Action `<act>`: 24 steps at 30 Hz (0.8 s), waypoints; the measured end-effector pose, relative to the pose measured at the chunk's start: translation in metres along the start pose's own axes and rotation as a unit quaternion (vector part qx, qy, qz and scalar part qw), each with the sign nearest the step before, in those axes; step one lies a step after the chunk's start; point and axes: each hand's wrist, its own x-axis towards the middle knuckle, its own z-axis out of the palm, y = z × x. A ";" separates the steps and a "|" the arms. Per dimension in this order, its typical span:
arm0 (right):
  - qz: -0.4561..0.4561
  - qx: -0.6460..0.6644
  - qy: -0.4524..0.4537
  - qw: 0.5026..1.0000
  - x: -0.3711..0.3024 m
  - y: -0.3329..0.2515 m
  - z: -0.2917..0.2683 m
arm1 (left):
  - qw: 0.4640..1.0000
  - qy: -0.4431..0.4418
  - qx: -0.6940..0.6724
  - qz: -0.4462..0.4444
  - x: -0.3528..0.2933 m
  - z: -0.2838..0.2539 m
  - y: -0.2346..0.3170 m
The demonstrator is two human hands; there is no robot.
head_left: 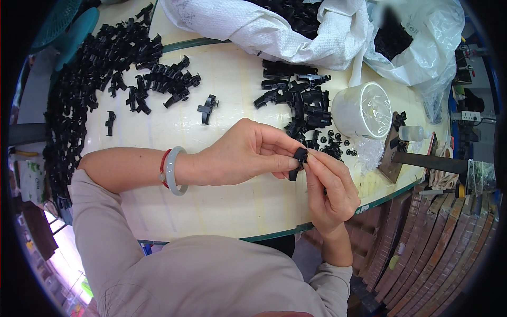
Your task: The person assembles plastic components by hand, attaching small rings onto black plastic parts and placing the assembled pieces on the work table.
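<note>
Between my two hands, above the pale tabletop, is a small black plastic part [299, 163]. My left hand [244, 153] comes in from the left and pinches the part between thumb and fingers. From the right, my right hand [331, 189] meets it with thumb and fingertips closed at the part's right side. Whether the right fingertips also hold a smaller piece is hidden. Just beyond the hands lie a heap of black plastic parts [303, 103] and a scatter of small round black pieces [332, 145]. One loose black part [208, 109] rests beyond my left wrist.
A long pile of black parts [74, 105] covers the table's left side. White sacks [332, 31] of black parts stand at the back. On the right are a white tub [362, 110], a small clear bottle [413, 133] and a metal bracket with a dark bar [430, 161].
</note>
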 end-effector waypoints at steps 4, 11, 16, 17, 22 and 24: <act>0.012 0.002 0.025 1.000 -0.002 -0.006 0.001 | 1.000 0.023 0.015 -0.003 0.000 0.002 0.000; 0.103 0.081 0.015 0.991 -0.012 -0.015 0.003 | 0.997 0.063 0.024 0.029 -0.017 0.003 0.004; 0.107 0.003 -0.021 0.994 -0.019 -0.017 -0.019 | 0.949 0.223 0.222 0.011 -0.061 -0.022 0.015; 0.093 -0.027 -0.052 0.994 -0.023 -0.016 -0.024 | 0.937 0.250 0.244 0.001 -0.071 -0.028 0.016; 0.153 0.028 -0.060 0.986 -0.041 -0.024 -0.030 | 0.886 0.335 0.317 0.039 -0.121 -0.045 0.011; 0.161 0.031 -0.071 0.984 -0.043 -0.023 -0.025 | 0.881 0.364 0.300 0.033 -0.136 -0.046 0.014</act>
